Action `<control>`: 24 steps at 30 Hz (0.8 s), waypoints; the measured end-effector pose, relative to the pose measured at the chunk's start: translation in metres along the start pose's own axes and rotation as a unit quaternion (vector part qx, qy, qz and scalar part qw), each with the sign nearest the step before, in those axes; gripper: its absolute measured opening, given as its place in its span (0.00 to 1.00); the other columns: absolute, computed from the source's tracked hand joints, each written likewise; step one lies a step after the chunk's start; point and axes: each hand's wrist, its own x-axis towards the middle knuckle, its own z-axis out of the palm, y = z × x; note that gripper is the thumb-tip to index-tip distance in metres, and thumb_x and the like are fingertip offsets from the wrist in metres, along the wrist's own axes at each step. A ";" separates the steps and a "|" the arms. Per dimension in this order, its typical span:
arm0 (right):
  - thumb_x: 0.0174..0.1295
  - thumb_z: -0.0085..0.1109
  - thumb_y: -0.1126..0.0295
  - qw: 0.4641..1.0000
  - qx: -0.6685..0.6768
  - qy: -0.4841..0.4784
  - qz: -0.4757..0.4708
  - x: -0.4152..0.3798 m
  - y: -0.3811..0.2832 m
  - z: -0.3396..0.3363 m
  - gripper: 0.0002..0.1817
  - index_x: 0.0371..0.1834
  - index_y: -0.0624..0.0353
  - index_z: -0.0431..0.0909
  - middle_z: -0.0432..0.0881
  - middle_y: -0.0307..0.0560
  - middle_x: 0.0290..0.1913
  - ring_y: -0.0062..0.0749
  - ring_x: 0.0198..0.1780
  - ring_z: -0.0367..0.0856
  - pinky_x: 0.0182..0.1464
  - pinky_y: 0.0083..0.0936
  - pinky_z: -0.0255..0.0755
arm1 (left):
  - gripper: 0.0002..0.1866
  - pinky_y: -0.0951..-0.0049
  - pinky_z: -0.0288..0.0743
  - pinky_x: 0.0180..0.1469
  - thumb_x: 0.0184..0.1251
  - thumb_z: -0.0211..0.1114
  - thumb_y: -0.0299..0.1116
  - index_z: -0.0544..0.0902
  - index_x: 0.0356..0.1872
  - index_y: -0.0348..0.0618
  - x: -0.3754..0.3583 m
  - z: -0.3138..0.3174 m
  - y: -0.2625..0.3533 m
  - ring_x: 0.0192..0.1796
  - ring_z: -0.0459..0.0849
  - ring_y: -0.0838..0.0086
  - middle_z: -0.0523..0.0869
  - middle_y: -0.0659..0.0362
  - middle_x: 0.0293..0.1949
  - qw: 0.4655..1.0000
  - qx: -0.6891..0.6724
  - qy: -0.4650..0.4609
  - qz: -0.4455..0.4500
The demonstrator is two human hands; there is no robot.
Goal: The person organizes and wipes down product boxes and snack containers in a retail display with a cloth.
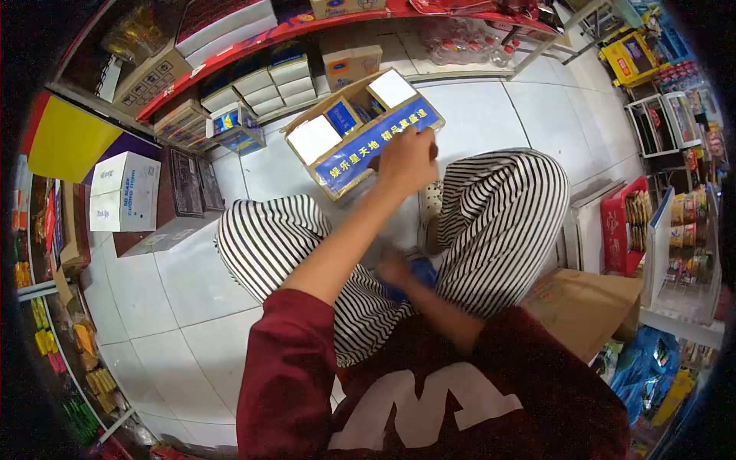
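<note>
An open carton point(337, 178) with a blue printed front stands on the floor, with white boxes point(314, 139) and a blue pack point(342, 116) inside. Over its front right edge is my left hand point(410, 162), fingers closed; what they hold is unclear. A blurred, see-through patch lies below that hand. Lower down, between the striped trouser legs, my right hand point(395, 268) is smeared by motion beside a blue item point(414, 280). Its fingers cannot be made out.
Red-edged shelves point(230, 52) with stacked boxes run behind the carton. A white box point(124, 192) rests on a dark carton at the left. At the right are a red crate point(622, 230), a brown carton point(575, 307) and goods racks. White tiles point(199, 284) cover the floor.
</note>
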 end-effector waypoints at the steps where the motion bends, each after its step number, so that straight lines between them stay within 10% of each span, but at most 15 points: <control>1: 0.58 0.43 0.59 0.991 -0.054 -0.098 -0.071 -0.006 0.002 0.007 0.25 0.57 0.61 0.63 0.68 0.60 0.54 0.49 0.55 0.67 0.58 0.41 0.59 | 0.11 0.58 0.70 0.37 0.41 0.59 0.29 0.75 0.30 0.42 0.006 -0.006 0.006 0.37 0.76 0.54 0.76 0.49 0.32 0.999 0.023 0.022 0.002; 3: 0.56 0.45 0.48 0.926 -0.145 -0.284 -0.202 -0.018 0.020 0.012 0.32 0.61 0.55 0.60 0.64 0.53 0.61 0.48 0.59 0.65 0.59 0.44 0.58 | 0.11 0.58 0.70 0.37 0.40 0.60 0.29 0.74 0.29 0.42 0.009 -0.009 0.012 0.36 0.76 0.55 0.75 0.51 0.30 0.999 -0.005 0.045 0.010; 24: 0.55 0.44 0.45 0.917 -0.137 -0.374 -0.009 0.039 -0.028 -0.017 0.34 0.63 0.52 0.58 0.61 0.51 0.63 0.47 0.62 0.61 0.61 0.42 0.55 | 0.18 0.58 0.70 0.42 0.43 0.62 0.31 0.72 0.39 0.41 0.090 -0.035 -0.007 0.40 0.75 0.56 0.71 0.49 0.37 0.997 -0.005 -0.064 -0.034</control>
